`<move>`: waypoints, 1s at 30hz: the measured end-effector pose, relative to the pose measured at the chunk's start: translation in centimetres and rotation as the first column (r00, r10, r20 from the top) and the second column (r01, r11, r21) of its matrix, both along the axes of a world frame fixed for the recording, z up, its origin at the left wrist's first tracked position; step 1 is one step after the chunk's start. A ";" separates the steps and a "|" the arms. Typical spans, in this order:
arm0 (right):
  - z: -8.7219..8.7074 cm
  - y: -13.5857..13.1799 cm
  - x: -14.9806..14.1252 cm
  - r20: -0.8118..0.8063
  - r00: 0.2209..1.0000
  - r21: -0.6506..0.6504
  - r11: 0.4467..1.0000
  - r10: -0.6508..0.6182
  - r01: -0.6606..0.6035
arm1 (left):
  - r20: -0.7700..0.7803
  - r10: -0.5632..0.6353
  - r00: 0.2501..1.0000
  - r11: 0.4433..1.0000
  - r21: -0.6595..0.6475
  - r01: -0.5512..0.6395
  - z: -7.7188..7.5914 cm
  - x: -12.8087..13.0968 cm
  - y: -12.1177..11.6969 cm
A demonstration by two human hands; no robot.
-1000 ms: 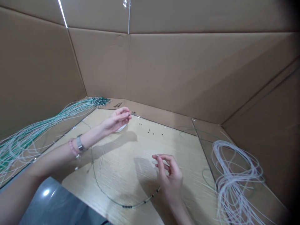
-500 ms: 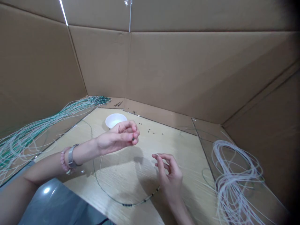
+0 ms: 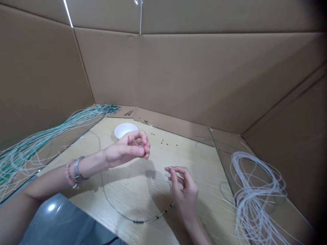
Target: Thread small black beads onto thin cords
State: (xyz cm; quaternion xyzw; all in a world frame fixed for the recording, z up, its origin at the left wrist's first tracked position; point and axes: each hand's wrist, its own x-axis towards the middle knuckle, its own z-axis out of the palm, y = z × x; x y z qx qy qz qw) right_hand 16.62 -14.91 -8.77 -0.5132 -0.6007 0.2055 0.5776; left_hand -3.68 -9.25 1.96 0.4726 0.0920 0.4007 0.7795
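Note:
My left hand (image 3: 127,149) hovers above the wooden table (image 3: 143,190) with its fingers pinched on a small dark bead (image 3: 144,153). My right hand (image 3: 182,190) is lower and to the right, thumb and forefinger pinched on the end of a thin clear cord (image 3: 122,214). That cord curves across the table toward me and carries several dark beads (image 3: 139,222) near its lowest point. A small white bowl (image 3: 125,129) sits just behind my left hand.
Loose dark beads (image 3: 163,143) lie scattered past the bowl. A long bundle of green and white cords (image 3: 38,143) runs along the left. A coil of white cords (image 3: 255,190) lies at the right. Cardboard walls (image 3: 204,78) enclose the table.
My left hand came back from the white bowl toward my right hand with a bead pinched in its fingers. The right hand has stayed in place on the cord end.

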 end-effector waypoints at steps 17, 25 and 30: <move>9.8 -0.1 -2.3 0.084 0.995 0.335 0.939 0.058 -0.083 | 0.260 0.248 0.933 0.743 0.567 -0.355 2.3 2.1 1.8; 14.9 0.1 -5.1 0.066 0.992 0.539 0.833 0.106 -0.125 | 0.519 0.276 0.809 0.629 0.539 -0.560 3.7 4.4 0.9; 15.0 0.0 -5.4 0.132 0.982 0.561 0.807 0.136 -0.187 | 0.543 0.300 0.784 0.595 0.536 -0.599 3.9 3.7 1.0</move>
